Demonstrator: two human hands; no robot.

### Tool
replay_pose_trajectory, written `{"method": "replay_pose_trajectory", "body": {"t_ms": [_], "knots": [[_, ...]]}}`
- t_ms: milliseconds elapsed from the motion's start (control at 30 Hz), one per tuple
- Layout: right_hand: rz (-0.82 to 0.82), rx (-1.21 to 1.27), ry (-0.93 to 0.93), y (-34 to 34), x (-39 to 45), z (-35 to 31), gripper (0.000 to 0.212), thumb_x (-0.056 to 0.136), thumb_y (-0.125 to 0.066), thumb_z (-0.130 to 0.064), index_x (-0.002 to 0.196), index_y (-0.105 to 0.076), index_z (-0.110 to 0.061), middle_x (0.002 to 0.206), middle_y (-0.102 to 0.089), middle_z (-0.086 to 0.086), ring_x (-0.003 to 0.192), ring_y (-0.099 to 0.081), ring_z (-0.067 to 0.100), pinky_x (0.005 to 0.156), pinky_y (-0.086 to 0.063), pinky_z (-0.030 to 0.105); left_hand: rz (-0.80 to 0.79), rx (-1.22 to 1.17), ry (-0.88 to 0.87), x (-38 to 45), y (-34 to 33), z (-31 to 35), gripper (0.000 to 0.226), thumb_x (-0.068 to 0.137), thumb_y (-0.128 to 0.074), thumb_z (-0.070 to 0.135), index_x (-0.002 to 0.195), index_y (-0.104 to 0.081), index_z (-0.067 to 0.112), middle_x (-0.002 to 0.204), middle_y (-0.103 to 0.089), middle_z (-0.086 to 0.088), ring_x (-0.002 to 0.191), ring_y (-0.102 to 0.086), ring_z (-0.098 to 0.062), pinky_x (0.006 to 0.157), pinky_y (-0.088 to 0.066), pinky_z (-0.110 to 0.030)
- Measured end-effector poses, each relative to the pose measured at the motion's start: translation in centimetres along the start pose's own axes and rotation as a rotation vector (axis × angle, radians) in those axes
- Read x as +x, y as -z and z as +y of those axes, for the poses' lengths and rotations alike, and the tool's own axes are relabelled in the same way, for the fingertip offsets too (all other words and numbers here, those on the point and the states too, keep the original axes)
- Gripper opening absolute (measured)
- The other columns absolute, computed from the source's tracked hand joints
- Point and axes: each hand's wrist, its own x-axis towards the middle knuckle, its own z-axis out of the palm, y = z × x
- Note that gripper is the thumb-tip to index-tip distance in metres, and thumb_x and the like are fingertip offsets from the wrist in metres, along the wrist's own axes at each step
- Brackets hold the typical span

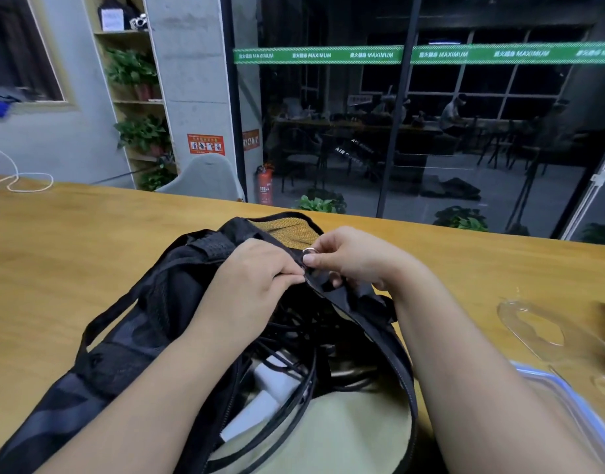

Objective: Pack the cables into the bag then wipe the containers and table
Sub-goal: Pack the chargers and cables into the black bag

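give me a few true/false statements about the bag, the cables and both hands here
1. The black bag lies open on the wooden table. True.
2. The black cables lie in a heap on the table beside the bag. False: they are coiled inside the bag, over a white adapter.
3. The right hand pinches a small metal zipper pull at the far end of the opening. True.
4. The left hand rests flat on the table, away from the bag. False: its fingers grip the bag's edge right next to the right hand.
5. A clear container with a blue rim sits on the left side of the bag. False: it is on the right side.
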Motion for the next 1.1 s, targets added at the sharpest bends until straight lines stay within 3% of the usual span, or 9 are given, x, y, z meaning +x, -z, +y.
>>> {"method": "replay_pose_trajectory", "body": {"t_ms": [233,333,567,633,700,767,833,1000,1100], "knots": [[0.130,-0.157,-0.035,0.6,1.0,-0.6,0.026,0.097,-0.051,-0.029,0.087,-0.062,-0.008,0.068,-0.059,0.009,0.056,-0.052,0.019,0.048,-0.035,0.024,-0.002,-0.051,-0.015,-0.1,2.1,0.5,0.008,0.075,-0.068,0.024,0.077,-0.073,0.019,0.076,-0.066,0.013,0.085,-0.054,-0.004,0.080,-0.040,-0.015],[0.163,-0.202,-0.035,1.0,1.2,-1.4,0.031,0.097,-0.051,-0.028,0.072,-0.055,-0.011,0.061,-0.054,0.008,0.052,-0.047,0.019,0.049,-0.034,0.025,0.007,-0.066,-0.010,-0.2,3.4,0.8,0.005,0.074,-0.070,0.023,0.076,-0.074,0.020,0.076,-0.066,0.016,0.085,-0.055,-0.002,0.079,-0.040,-0.011],[0.307,-0.342,-0.032,1.3,1.7,-2.8,0.038,0.097,-0.051,-0.025,0.062,-0.046,-0.011,0.059,-0.047,0.004,0.054,-0.041,0.020,0.049,-0.030,0.028,-0.032,-0.095,0.011,-2.1,5.0,1.1,0.010,0.075,-0.075,0.012,0.072,-0.072,0.022,0.073,-0.063,0.019,0.085,-0.055,-0.001,0.076,-0.038,-0.007],[0.372,-0.382,-0.040,1.2,2.0,-2.9,0.041,0.097,-0.050,-0.025,0.058,-0.042,-0.014,0.063,-0.048,0.003,0.064,-0.047,0.023,0.053,-0.033,0.030,-0.043,-0.095,0.014,-2.6,5.3,1.3,0.012,0.075,-0.074,0.010,0.071,-0.071,0.021,0.072,-0.062,0.018,0.085,-0.054,-0.001,0.076,-0.038,-0.007],[0.439,-0.390,-0.060,1.0,2.1,-3.0,0.034,0.097,-0.049,-0.026,0.064,-0.045,-0.017,0.080,-0.056,0.006,0.080,-0.051,0.028,0.066,-0.037,0.030,-0.048,-0.101,0.016,-3.1,5.8,1.4,0.013,0.075,-0.074,0.010,0.070,-0.071,0.022,0.071,-0.062,0.019,0.084,-0.055,0.000,0.076,-0.038,-0.007],[0.503,-0.386,-0.091,0.8,2.3,-2.9,0.019,0.098,-0.047,-0.028,0.087,-0.057,-0.015,0.101,-0.060,0.010,0.095,-0.054,0.032,0.073,-0.038,0.031,-0.044,-0.119,0.028,-3.7,6.3,1.7,0.015,0.075,-0.074,0.010,0.070,-0.071,0.024,0.071,-0.064,0.017,0.085,-0.056,0.001,0.076,-0.039,-0.008],[0.561,-0.424,-0.113,0.8,2.4,-2.8,0.022,0.100,-0.044,-0.028,0.109,-0.055,-0.013,0.114,-0.060,0.010,0.103,-0.055,0.033,0.074,-0.038,0.032,-0.042,-0.140,0.022,-4.6,6.9,2.2,0.018,0.075,-0.075,0.013,0.069,-0.069,0.029,0.080,-0.065,0.019,0.085,-0.057,0.001,0.075,-0.040,-0.007],[0.668,-0.575,-0.159,1.5,2.1,-1.0,0.023,0.101,-0.039,-0.025,0.110,-0.050,-0.007,0.114,-0.059,0.014,0.101,-0.056,0.036,0.071,-0.038,0.036,0.008,-0.214,-0.050,-6.6,8.8,3.7,0.007,0.073,-0.064,0.036,0.069,-0.066,0.032,0.079,-0.066,0.019,0.086,-0.059,-0.004,0.079,-0.041,-0.009],[0.680,-0.570,-0.169,1.3,1.8,-0.8,0.021,0.100,-0.041,-0.021,0.112,-0.051,-0.007,0.116,-0.059,0.014,0.106,-0.054,0.035,0.075,-0.040,0.037,0.058,-0.211,-0.045,-7.1,9.2,4.0,0.007,0.073,-0.067,0.033,0.070,-0.068,0.026,0.080,-0.065,0.016,0.085,-0.059,-0.004,0.077,-0.039,-0.007]]}}
